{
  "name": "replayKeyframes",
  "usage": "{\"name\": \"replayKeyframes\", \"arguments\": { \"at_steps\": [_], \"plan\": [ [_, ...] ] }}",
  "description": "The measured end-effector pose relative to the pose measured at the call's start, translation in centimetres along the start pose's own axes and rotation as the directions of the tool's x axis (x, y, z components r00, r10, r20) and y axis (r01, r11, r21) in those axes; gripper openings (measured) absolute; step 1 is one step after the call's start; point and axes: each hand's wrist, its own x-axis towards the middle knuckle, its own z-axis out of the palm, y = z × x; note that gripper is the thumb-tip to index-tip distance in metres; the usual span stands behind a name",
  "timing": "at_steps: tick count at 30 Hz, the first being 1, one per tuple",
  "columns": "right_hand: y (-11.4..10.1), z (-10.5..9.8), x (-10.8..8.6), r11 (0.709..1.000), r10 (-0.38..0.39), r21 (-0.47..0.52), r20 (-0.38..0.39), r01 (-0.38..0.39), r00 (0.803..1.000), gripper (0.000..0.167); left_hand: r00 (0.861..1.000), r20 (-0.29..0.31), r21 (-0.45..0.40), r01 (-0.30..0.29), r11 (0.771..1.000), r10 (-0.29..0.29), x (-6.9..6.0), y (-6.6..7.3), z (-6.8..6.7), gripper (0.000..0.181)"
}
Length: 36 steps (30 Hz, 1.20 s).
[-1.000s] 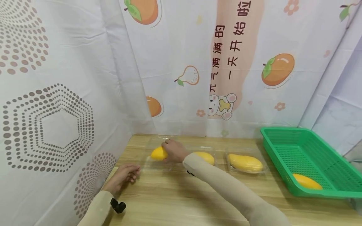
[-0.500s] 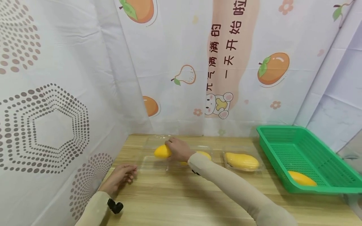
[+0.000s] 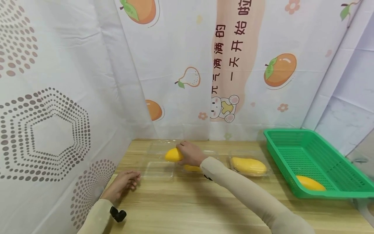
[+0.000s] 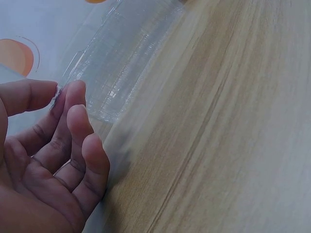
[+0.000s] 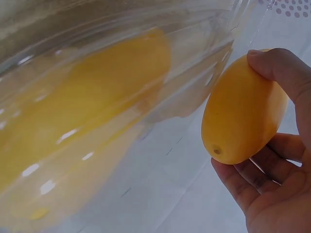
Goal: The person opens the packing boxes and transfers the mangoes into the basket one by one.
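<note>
An open clear plastic container (image 3: pixel 159 169) with nothing inside lies at the table's back left, its lid (image 3: pixel 157 147) folded back. Beside its left edge is my left hand (image 3: pixel 122 185); the left wrist view shows the thumb and a fingertip pinching a shiny bit at the container's corner (image 4: pixel 108 109). Just right of this container, my right hand (image 3: pixel 191 154) grips a yellow mango (image 3: pixel 173 155) above the surface. In the right wrist view the thumb lies on top of the mango (image 5: pixel 245 109) and the other fingers are beneath it.
Behind and below my right hand, a second clear container holds yellow fruit (image 3: pixel 192 168). Farther right stands another container with yellow fruit (image 3: pixel 248 165). A green basket (image 3: pixel 284 162) at the right holds one mango (image 3: pixel 310 183). Printed curtains hang behind the table.
My right hand has carried the mango rightward, away from over the left container. My left hand has kept its place by the container's edge. The head view has shifted slightly.
</note>
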Motion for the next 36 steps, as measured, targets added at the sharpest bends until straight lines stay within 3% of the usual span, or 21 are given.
{"name": "replayKeyframes", "arguments": {
  "at_steps": [17,36],
  "plan": [
    [1.1,-1.4,-0.9,0.997,0.05,0.062,0.0,-0.05,0.999,0.062,1.0,0.014,0.001,0.0,1.0,0.0,-0.1,0.1,0.0,0.032],
    [3.4,-1.9,-2.6,0.994,0.092,0.066,-0.028,-0.09,0.995,0.064,1.0,0.021,-0.012,0.0,1.0,0.0,0.1,-0.2,-0.2,0.032]
  ]
}}
